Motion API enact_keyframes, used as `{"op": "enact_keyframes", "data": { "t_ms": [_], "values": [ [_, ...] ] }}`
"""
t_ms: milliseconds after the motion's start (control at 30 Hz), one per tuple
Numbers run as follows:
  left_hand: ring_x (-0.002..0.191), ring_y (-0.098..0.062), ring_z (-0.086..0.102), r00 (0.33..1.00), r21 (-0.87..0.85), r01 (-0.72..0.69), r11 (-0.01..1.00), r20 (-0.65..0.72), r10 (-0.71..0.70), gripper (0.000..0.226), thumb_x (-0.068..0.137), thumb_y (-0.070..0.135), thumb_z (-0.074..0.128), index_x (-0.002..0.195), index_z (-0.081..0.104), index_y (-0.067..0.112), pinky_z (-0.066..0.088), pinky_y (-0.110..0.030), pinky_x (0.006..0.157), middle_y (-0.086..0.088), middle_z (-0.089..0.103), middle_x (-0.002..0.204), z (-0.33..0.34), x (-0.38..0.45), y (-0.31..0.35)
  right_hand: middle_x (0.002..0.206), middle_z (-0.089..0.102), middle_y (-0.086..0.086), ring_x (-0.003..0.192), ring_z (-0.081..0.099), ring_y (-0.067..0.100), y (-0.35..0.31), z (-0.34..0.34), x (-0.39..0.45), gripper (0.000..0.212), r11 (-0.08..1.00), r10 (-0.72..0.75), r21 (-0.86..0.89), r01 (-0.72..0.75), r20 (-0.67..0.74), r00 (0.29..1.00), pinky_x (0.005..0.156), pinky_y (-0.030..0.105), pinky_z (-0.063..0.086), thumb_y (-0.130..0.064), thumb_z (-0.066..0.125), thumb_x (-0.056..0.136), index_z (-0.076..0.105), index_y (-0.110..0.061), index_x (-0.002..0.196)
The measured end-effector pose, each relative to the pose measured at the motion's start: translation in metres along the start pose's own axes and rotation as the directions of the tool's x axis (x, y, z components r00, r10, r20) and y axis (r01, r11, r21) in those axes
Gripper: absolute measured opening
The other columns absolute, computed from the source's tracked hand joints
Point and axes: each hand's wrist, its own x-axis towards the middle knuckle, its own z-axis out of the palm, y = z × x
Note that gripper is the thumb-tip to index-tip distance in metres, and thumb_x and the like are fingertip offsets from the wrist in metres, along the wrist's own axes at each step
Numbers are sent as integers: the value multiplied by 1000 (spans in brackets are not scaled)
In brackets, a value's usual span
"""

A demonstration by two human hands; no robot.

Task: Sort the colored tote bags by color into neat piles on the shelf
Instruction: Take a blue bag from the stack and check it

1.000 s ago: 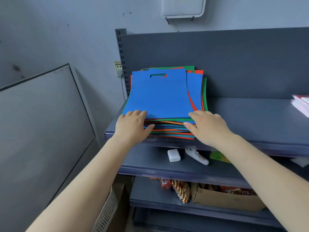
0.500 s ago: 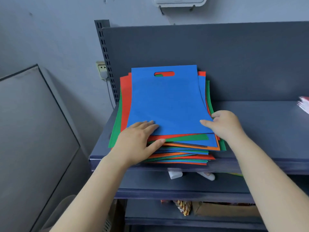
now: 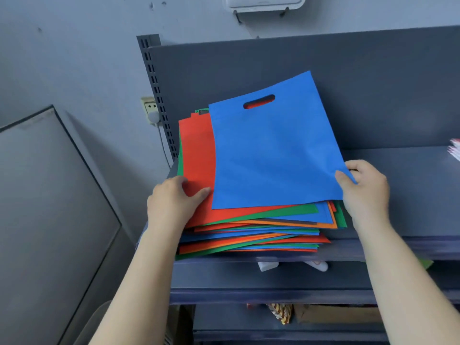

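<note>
- Tote bags (image 3: 251,230) lie in one mixed stack on the top shelf (image 3: 398,195) of a dark grey rack — red, green, blue and orange edges fan out unevenly at the front.
- Uppermost is a blue bag (image 3: 271,150) with a cut-out handle slot near its far edge; it sits skewed, its far right corner tipped up against the rack's back panel (image 3: 373,90).
- The right hand (image 3: 366,192) pinches the blue bag's near right corner, thumb on top and fingers (image 3: 354,168) curled beneath the edge.
- The left hand (image 3: 171,202) rests on the red bag (image 3: 196,155) directly under the blue one, at the stack's near left corner; its thumb lies flat on the red surface, touching the blue bag's near left corner, and whether the other fingers curl round the stack's edge I cannot tell.
- A green bag edge (image 3: 180,160) shows just left of the red one.
- On the lower shelf (image 3: 249,282), white objects (image 3: 267,265) peek out from under the top shelf's lip — too hidden to identify.
- A wall socket (image 3: 149,108) with a plug sits left of the rack's slotted upright (image 3: 156,95).
- A white box (image 3: 263,2) is mounted on the wall above.
</note>
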Motion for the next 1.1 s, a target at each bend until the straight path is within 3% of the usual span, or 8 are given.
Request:
{"op": "enact_keyframes", "data": {
  "t_ms": [167,267,400,533,633,733,833,1100],
  "values": [
    [110,-27,56,995,-170,98,981,-10,-101,57,77,44,74,121,59,10,45,-38,91,-9,63,119,-6,3,-9,91,69,-1,79,63,8,-3,-8,-8,23,972,102,216,-94,-24,995,70,23,46,-2,54,92,61,-23,85],
    [112,-29,55,995,-178,66,982,-56,-78,53,79,30,75,124,56,10,43,-37,90,-9,61,119,-11,-1,-7,89,70,-8,85,66,12,-8,-8,-16,32,954,114,279,-110,2,994,76,29,50,-2,53,93,62,-31,82],
    [90,-32,55,988,-193,10,981,-148,-40,25,82,12,71,104,58,8,34,-31,71,-8,58,88,-16,-10,-3,86,71,-14,81,68,4,-13,-8,-24,33,926,133,354,-128,11,991,73,25,50,-1,51,94,63,-31,83],
    [101,-34,58,963,-154,-37,987,-270,-6,31,86,15,67,115,63,4,41,-37,82,-13,66,107,-20,-30,-4,95,72,-7,91,69,13,-11,-14,-35,30,885,164,434,-170,52,985,80,30,52,1,50,94,65,-25,90],
    [81,-22,57,923,-249,-96,964,-385,-8,18,90,14,62,106,64,6,40,-28,71,-5,65,93,-29,-56,-2,96,72,-4,92,67,15,-12,-26,-42,26,822,198,525,-222,103,975,77,29,51,0,50,95,65,-22,94],
    [65,3,56,889,-416,-117,902,-449,-92,8,92,12,60,98,63,16,39,-8,57,8,59,78,-39,-87,1,89,73,-7,87,67,12,-13,-39,-52,25,757,224,581,-300,200,954,71,27,50,-2,50,96,66,-22,95],
    [58,14,55,841,-551,-133,824,-502,-200,13,91,10,61,89,60,23,41,-5,55,13,60,74,-44,-125,1,94,74,-2,89,69,15,-14,-52,-64,24,727,227,591,-350,273,935,76,32,53,-1,50,96,67,-18,100],
    [74,-6,63,684,-770,-104,629,-514,-517,23,91,19,63,82,69,39,51,-31,75,16,71,76,-49,-251,-12,103,72,0,90,69,10,-8,-89,-112,26,630,148,590,-505,547,824,70,24,55,-2,44,99,63,-14,112]
  ]
}}
